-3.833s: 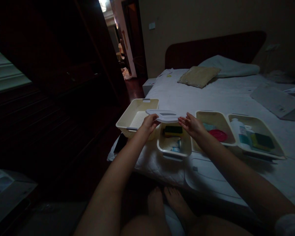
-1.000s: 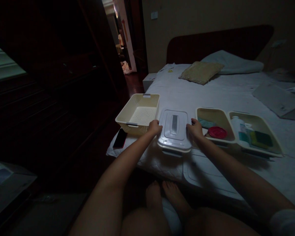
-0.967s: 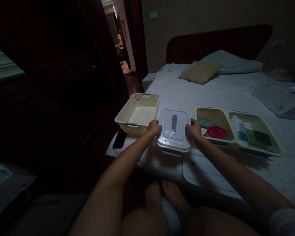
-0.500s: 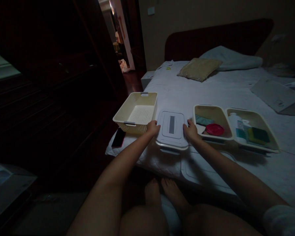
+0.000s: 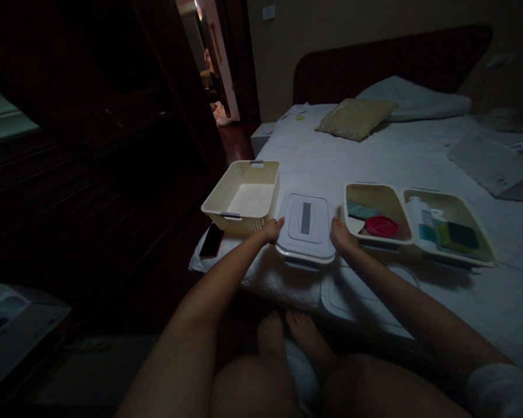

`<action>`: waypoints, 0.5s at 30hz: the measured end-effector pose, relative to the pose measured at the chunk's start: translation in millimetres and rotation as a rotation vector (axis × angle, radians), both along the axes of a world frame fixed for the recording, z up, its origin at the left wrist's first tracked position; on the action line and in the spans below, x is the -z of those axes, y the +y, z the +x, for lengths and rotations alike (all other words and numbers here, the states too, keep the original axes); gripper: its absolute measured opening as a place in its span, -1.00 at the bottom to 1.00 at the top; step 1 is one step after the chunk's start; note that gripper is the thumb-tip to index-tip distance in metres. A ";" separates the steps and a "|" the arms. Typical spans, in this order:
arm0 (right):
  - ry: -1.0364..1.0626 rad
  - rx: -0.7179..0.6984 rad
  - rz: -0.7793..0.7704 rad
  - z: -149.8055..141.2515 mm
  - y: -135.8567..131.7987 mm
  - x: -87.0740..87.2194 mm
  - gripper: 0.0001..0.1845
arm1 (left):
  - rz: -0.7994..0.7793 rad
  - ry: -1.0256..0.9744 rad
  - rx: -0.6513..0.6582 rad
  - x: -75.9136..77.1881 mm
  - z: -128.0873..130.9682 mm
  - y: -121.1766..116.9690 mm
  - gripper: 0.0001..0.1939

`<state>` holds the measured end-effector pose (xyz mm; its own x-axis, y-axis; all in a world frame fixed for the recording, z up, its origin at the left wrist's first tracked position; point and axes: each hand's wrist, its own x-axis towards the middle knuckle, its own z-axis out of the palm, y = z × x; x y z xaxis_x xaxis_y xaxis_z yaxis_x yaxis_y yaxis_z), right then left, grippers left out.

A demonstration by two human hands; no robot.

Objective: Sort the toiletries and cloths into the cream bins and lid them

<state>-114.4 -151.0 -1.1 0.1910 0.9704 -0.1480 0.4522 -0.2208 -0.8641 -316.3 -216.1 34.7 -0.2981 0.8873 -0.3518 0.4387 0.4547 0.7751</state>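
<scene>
A lidded storage box (image 5: 294, 226) with a pale lid and a grey strip across its middle sits near the bed's front edge. My left hand (image 5: 273, 230) grips its left side, beside the perforated basket (image 5: 255, 197). At the opposite side, my right hand (image 5: 340, 233) is closed against the box, its fingertips partly hidden. Just right of that hand stands an open cream bin (image 5: 377, 187) holding a red round item (image 5: 381, 227) and a greenish cloth (image 5: 361, 209). A second open bin (image 5: 483, 241) contains a white bottle (image 5: 422, 223) and a yellow-and-green sponge (image 5: 459, 237).
A loose pale lid (image 5: 361, 299) lies flat under my right forearm. The phone (image 5: 211, 241) rests at the bed's left corner, by the basket. Farther back are a beige pillow (image 5: 357, 118) and a grey flat panel (image 5: 490, 162). A dark wardrobe (image 5: 113, 145) flanks the left.
My right thumb has slipped off the lid's top edge to the box's side, and my left hand sits slightly lower. The box stays in place; the view has shifted a little.
</scene>
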 end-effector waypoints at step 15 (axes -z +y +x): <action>-0.106 -0.075 0.035 -3.1 6.1 8.2 -0.52 | -0.027 0.164 0.041 6.4 -0.8 8.0 -0.51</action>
<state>-117.5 -145.0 -9.3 0.1303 0.9868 -0.0964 0.5556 -0.1532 -0.8172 -317.1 -208.1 28.3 -0.3169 0.8910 -0.3252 0.5772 0.4532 0.6793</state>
